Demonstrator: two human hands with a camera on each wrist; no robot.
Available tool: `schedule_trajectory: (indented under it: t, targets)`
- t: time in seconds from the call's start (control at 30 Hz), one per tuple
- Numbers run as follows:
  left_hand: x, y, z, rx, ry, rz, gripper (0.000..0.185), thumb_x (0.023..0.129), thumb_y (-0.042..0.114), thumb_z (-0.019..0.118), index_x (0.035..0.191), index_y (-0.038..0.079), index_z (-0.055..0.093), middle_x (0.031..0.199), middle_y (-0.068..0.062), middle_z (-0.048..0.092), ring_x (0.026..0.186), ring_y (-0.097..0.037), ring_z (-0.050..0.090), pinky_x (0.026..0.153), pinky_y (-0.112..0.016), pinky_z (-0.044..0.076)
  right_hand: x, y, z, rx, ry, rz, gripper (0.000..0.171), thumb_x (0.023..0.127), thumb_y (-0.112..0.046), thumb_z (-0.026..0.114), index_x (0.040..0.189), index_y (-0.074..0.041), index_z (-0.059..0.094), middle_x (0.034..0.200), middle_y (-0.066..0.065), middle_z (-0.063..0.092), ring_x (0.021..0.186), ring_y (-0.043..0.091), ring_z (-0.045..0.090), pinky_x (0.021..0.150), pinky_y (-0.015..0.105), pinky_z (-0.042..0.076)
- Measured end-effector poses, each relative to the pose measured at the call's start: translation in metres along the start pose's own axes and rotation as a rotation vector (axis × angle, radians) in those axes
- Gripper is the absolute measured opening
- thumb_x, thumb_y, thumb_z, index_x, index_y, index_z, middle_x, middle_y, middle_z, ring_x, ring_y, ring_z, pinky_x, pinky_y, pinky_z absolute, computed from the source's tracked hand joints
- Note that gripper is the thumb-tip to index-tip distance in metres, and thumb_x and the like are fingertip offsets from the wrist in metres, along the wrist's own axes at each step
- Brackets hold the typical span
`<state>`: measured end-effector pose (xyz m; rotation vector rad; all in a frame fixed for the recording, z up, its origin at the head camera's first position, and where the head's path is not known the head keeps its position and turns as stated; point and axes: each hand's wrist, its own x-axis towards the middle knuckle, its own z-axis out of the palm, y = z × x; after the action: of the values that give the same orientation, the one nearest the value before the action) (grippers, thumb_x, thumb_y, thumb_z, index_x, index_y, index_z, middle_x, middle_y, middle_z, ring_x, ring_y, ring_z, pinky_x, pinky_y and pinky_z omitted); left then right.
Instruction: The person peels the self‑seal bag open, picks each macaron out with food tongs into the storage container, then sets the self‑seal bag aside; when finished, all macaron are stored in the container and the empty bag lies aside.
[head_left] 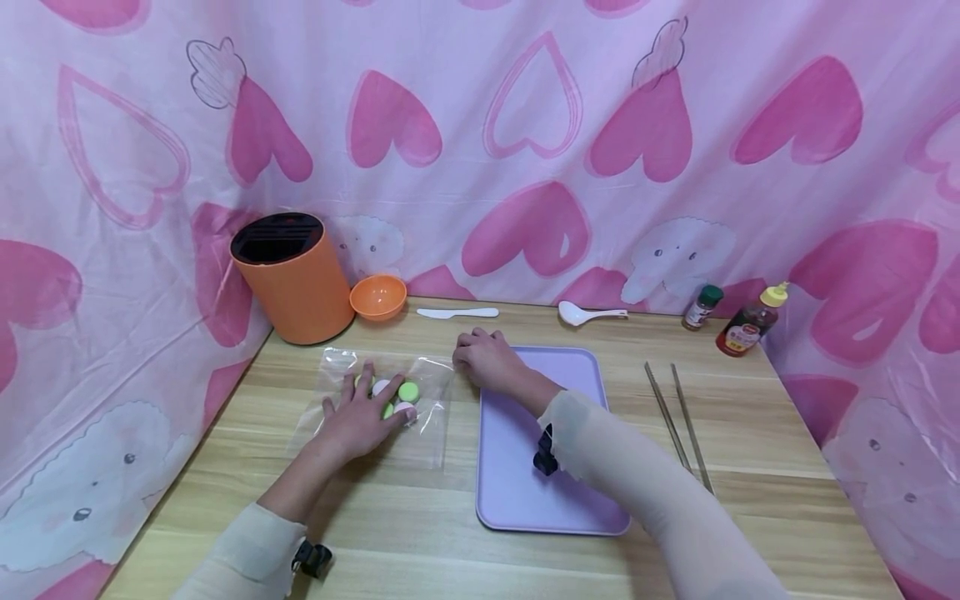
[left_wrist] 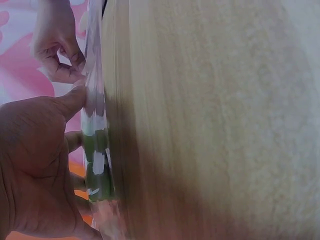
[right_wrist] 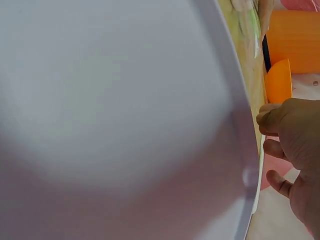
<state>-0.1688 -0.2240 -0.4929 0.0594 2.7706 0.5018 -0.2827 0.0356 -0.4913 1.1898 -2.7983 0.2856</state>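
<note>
A clear plastic bag (head_left: 427, 442) lies flat on the table, with several round green and pale pink pieces (head_left: 408, 392) inside that look like macarons. My left hand (head_left: 360, 421) rests on the bag with fingers spread over these pieces, partly hiding them. At the bag's upper right corner, my right hand (head_left: 487, 360) pinches the edge between thumb and forefinger; the left wrist view shows those fingertips meeting at the bag. Beneath the right forearm lies a purple tray (head_left: 517, 492), its upper part partly covered by that arm.
An orange knife block (head_left: 296, 292) and orange bowl (head_left: 378, 298) stand back left. A white knife (head_left: 457, 313) and white spoon (head_left: 581, 314) lie along the back. At right are metal chopsticks (head_left: 690, 425), a green-capped jar (head_left: 701, 308) and a yellow-capped sauce bottle (head_left: 750, 321).
</note>
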Motion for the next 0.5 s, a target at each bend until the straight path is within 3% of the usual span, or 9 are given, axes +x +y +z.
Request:
schedule_trajectory:
  t: [0.2,0.37,0.5]
  targets:
    - [0.000,-0.001,0.000,-0.013,0.005,0.006,0.085,0.107,0.075,0.049,0.176,0.030,0.031,0.185,-0.028,-0.005,0.167,-0.063,-0.009,0.118,-0.096,0.001,-0.001,-0.006,-0.002,0.013,-0.035,-0.092,0.018,0.106,-0.018,0.075,0.121,-0.022,0.084,0.131,-0.001,0.072,0.122,0.027,0.059,0.098,0.054,0.054]
    - [-0.002,0.002,-0.002,0.008,0.013,0.011,0.084,0.108,0.074,0.050,0.176,0.029,0.030,0.185,-0.029,-0.006,0.167,-0.064,-0.009,0.120,-0.095,-0.001,-0.001,-0.011,0.000,-0.011,-0.035,-0.191,0.014,0.105,-0.024,0.078,0.116,-0.029,0.085,0.127,-0.007,0.073,0.116,0.024,0.056,0.091,0.048,0.049]
    - [-0.004,0.007,-0.004,0.051,0.044,0.066,0.075,0.111,0.064,0.053,0.176,0.031,0.032,0.185,-0.027,-0.004,0.167,-0.063,-0.008,0.120,-0.094,-0.005,-0.001,-0.016,0.002,0.005,-0.035,-0.216,0.012,0.103,-0.026,0.079,0.113,-0.032,0.085,0.121,-0.012,0.075,0.109,0.020,0.054,0.088,0.044,0.042]
